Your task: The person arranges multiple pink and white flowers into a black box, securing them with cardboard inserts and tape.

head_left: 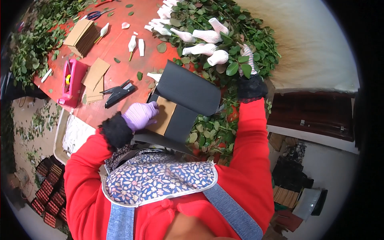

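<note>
My left hand [140, 116], in a lavender glove with a dark fuzzy cuff, has curled fingers at a cardboard sheet [165, 116] on a dark padded holder [184, 130]; what they grip is unclear. A black ribbed flap [188, 86] lies across its upper part. My right hand [247, 60], in a striped glove, reaches into leafy rose stems [260, 44], its fingers bent and partly hidden by leaves. Beside it are several rose heads in white mesh sleeves [206, 37].
A red table [116, 44] holds a pink tape dispenser [70, 88], black stapler [120, 92], cardboard stacks [80, 36], scissors [94, 15], loose buds and leaves. A tray [62, 132] sits below the table's left edge. Dark red crates [50, 192] stand lower left.
</note>
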`<action>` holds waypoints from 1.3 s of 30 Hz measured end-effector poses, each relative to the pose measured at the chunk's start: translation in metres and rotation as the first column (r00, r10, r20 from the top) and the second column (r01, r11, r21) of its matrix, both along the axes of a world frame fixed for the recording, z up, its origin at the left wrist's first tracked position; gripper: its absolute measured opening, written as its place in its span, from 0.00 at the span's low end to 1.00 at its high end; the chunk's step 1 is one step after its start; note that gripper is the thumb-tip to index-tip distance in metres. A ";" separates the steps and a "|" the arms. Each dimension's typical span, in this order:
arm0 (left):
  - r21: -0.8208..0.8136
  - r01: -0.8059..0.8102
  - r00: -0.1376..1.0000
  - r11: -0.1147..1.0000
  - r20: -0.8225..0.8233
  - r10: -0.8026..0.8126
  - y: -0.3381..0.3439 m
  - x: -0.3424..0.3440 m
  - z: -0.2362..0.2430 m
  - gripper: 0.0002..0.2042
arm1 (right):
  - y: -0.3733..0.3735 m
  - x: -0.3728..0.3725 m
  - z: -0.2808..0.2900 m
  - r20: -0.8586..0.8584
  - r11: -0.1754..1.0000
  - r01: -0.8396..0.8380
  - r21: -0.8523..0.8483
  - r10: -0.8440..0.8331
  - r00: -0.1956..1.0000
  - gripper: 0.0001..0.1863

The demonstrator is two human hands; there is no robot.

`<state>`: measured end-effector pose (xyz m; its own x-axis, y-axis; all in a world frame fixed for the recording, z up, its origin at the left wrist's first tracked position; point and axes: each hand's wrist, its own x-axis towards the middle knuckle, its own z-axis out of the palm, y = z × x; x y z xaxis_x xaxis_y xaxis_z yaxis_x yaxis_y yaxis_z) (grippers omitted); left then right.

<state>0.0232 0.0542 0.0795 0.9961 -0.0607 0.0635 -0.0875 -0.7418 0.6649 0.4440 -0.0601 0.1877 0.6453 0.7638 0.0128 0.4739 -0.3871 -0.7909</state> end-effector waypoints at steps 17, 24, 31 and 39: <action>-0.938 -0.125 0.950 0.322 -0.019 0.312 0.075 0.173 0.079 0.13 | -0.029 -0.005 0.025 -0.480 0.933 0.125 0.337 0.056 0.876 0.16; -0.933 -0.312 0.920 0.177 -0.251 0.300 0.093 0.174 0.051 0.14 | -0.026 0.004 0.010 -0.529 0.918 0.169 0.358 0.050 0.847 0.15; -0.978 -0.127 0.957 0.167 -0.076 0.281 0.071 0.190 0.073 0.10 | -0.012 0.017 -0.027 0.094 0.951 -0.127 -0.281 0.159 0.983 0.15; -0.972 -0.054 0.989 0.227 -0.020 0.148 0.078 0.180 0.082 0.17 | -0.028 -0.017 -0.007 0.673 0.883 -0.265 -0.388 0.468 0.573 0.11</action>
